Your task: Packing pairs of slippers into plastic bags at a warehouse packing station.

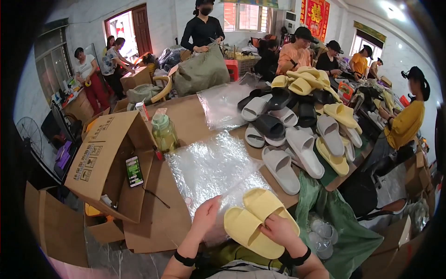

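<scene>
My right hand (280,229) grips a pair of pale yellow slippers (241,224) near the table's front edge, its fingers tucked in around their straps. The two slippers lie side by side, tilted, soles partly hidden. Just left of them, my left hand (206,215) is closed, fingertips pinching the edge of a clear plastic bag (232,197). A stack of clear plastic bags (204,160) lies flat on the cardboard-covered table beyond that hand.
Grey, black and yellow slippers (304,151) are heaped at the right. A cardboard box (100,160) with a phone (134,171) stands left, beside a green-lidded bottle (164,132). A green sack (344,232) holding bagged slippers hangs at lower right. Several people work around the room.
</scene>
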`<act>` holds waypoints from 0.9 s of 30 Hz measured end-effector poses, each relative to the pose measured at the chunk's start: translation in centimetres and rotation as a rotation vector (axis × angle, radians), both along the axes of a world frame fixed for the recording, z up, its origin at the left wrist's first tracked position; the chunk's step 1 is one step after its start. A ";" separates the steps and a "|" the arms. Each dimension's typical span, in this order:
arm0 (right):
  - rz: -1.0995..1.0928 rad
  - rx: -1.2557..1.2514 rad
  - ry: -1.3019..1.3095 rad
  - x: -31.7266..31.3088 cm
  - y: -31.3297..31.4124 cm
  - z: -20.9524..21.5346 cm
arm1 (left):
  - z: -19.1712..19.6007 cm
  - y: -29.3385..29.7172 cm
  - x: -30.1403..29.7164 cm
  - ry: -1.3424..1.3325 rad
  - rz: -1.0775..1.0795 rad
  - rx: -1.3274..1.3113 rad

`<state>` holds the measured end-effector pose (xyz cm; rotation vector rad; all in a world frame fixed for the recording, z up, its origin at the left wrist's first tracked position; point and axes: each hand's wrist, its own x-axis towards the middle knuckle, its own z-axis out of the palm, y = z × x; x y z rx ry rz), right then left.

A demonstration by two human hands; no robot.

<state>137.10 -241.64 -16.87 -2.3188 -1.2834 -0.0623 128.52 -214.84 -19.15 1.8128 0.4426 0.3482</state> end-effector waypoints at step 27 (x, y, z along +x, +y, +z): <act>0.215 0.002 0.154 -0.8 -0.5 -0.6 | -4.1 1.7 0.6 -0.053 -0.109 0.446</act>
